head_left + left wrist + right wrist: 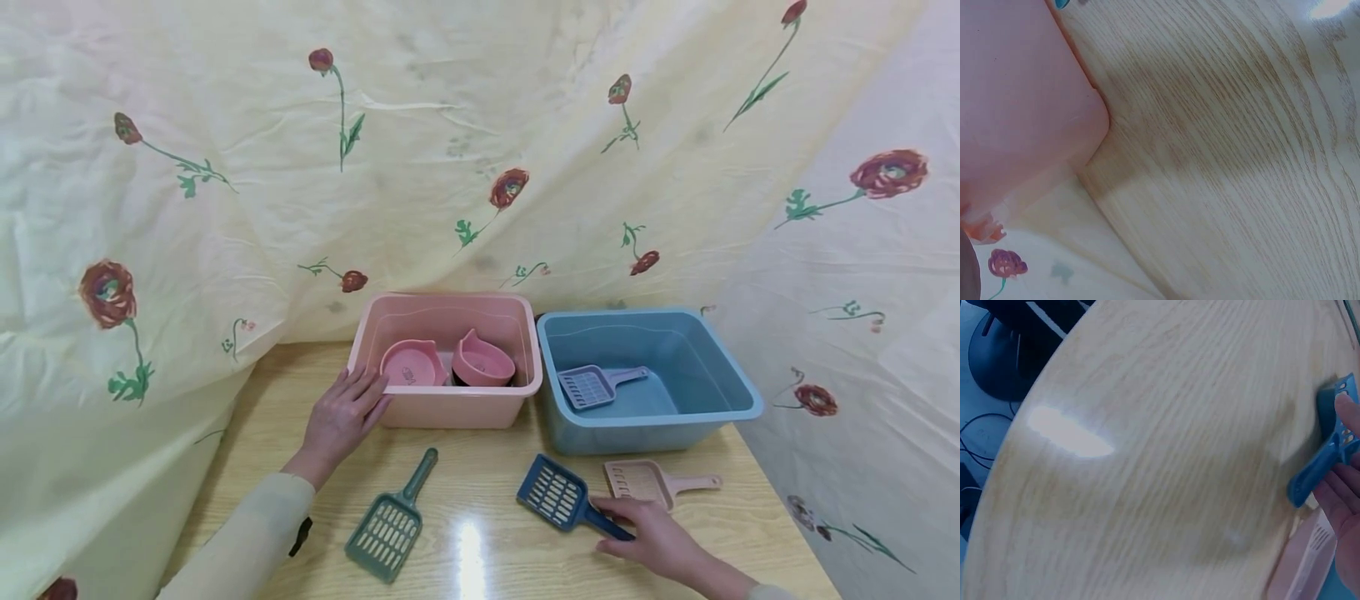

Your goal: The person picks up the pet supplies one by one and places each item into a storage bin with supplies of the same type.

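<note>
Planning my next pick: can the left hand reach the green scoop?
Probably yes: the green scoop lies close by with nothing over it; the left hand must first leave the pink bin.

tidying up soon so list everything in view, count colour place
Table: 1, light wood, centre
Pink bin: 1, pink, table's back
Blue bin: 1, blue, right of pink bin
Bowls: 2, pink, in pink bin
Dark item: 1, black, in pink bin
Lavender scoop: 1, lavender, in blue bin
Green scoop: 1, green, table, front left
Pale pink scoop: 1, pale pink, before blue bin
Navy scoop: 1, navy, left of pale pink scoop
Floral cloth: count unclear, cream with red flowers, behind bins
Round-based object: 1, dark, floor
Cables: count unclear, dark, floor
Sleeves: 2, pale, forearms
Left hand: 1, bare, on pink bin's rim
Right hand: 1, bare, holding navy scoop
</note>
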Action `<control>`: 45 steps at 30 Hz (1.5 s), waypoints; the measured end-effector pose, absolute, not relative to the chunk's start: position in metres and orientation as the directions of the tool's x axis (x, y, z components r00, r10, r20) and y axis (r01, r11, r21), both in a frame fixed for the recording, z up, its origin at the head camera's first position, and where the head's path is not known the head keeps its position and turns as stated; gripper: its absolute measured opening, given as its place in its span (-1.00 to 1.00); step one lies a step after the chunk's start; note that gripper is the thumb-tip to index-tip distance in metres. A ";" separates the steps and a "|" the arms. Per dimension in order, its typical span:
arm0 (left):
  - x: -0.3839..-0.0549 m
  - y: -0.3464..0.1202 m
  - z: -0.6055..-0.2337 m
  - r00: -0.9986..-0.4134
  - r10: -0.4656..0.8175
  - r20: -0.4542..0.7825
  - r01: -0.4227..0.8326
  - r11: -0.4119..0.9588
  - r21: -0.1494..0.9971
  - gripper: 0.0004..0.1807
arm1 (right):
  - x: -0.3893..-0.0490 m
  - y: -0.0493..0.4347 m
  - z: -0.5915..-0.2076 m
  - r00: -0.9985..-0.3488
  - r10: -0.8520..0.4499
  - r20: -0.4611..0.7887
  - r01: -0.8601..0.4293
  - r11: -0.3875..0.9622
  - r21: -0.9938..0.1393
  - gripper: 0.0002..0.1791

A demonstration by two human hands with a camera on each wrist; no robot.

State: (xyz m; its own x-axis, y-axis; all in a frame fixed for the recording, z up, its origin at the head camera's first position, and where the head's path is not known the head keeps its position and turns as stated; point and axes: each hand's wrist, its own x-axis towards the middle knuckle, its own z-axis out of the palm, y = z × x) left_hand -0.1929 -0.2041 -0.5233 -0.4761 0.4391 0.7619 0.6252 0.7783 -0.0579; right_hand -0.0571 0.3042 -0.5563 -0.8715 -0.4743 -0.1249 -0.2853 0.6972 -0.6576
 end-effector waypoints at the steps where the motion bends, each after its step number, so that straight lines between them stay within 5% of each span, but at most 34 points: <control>1: -0.193 -0.204 -0.523 -0.476 0.440 0.762 0.627 0.777 -0.057 -0.41 | -0.057 0.305 -0.558 -0.871 -0.472 -0.136 -0.279 0.704 -0.654 -0.33; 21: -0.193 -0.204 -0.522 -0.456 0.437 0.775 0.634 0.771 -0.062 -0.40 | -0.064 0.308 -0.578 -0.877 -0.478 -0.052 -0.369 0.739 -0.564 -0.49; 32: -0.193 -0.204 -0.522 -0.463 0.444 0.767 0.629 0.775 -0.069 -0.40 | -0.073 0.306 -0.576 -0.821 -0.570 -0.037 -0.457 0.694 -0.556 -0.61; 45: -0.192 -0.205 -0.521 -0.479 0.453 0.752 0.636 0.770 -0.058 -0.55 | -0.074 0.279 -0.549 -0.735 -0.657 0.165 -0.633 0.579 -0.515 -0.57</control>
State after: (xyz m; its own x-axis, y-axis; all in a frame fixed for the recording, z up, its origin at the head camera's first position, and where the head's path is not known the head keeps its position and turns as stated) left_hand -0.1924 -0.2049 -0.5214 -0.4793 0.4526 0.7519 0.6355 0.7699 -0.0583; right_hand -0.0741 0.2788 -0.5492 -0.7354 -0.6572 0.1651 -0.6327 0.5786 -0.5147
